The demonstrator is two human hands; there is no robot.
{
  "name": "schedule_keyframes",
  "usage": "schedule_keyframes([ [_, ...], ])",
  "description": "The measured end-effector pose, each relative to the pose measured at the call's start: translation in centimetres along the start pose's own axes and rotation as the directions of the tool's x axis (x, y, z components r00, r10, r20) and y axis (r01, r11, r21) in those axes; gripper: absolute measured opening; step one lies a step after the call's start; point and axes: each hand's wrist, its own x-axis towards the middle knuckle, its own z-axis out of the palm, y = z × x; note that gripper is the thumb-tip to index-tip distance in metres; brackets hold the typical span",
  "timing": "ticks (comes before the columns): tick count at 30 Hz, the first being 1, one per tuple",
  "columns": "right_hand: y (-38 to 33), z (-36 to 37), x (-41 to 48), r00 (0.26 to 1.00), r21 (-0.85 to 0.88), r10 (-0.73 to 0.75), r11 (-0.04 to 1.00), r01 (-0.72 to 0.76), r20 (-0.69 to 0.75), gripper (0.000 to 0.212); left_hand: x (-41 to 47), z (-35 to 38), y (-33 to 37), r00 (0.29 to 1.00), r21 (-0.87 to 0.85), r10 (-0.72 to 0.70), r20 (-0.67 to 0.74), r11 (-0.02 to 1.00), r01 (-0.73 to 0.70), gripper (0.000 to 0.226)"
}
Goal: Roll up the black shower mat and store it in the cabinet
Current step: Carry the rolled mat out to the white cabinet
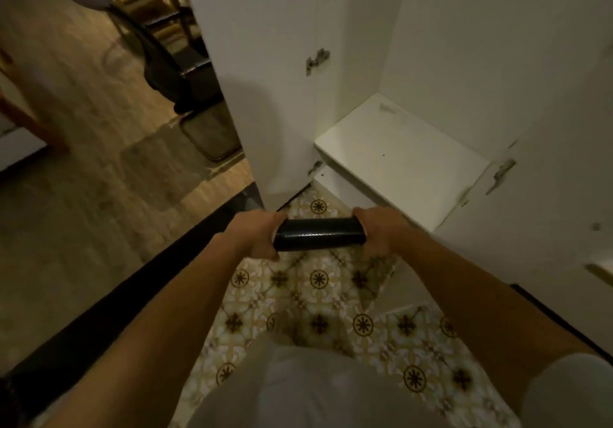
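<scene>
Cabinet [414,62], white, is seen ahead with both doors swung open and a bare bottom shelf [401,158] lit inside. Patterned floor tiles [318,281] are spread below. Both forearms are stretched forward and slightly down, converging. The rolled black mat [320,233] is held level between them, above the tiles and just short of the shelf. The left hand [257,235] is closed around one end, the right hand [379,231] around the other
</scene>
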Motion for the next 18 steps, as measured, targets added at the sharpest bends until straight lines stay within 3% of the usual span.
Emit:
schedule_keyframes([
  [3,0.9,-1.4,2.6,0.995,0.139,0.087,0.986,-0.093,0.046,0.039,4.4,-3.8,-2.7,0.989,-0.064,0.098,0.115,0.994,-0.091,0.072],
  [9,3.5,-5.0,6.5,0.976,0.238,0.216,0.946,-0.219,0.038,0.044,12.5,-10.8,-5.5,0.927,-0.113,0.354,0.122,0.933,-0.341,0.080],
  [14,9.2,-7.5,9.6,0.955,0.359,0.284,0.886,-0.294,0.080,0.040,19.4,-16.6,-6.7,0.911,-0.410,0.381,0.159,0.865,-0.290,0.072],
  [18,14.8,-8.9,13.2,0.939,0.454,0.312,0.822,-0.344,0.146,0.046,26.1,-18.5,-6.9,0.923,-0.682,0.364,0.123,0.707,-0.188,0.063],
])
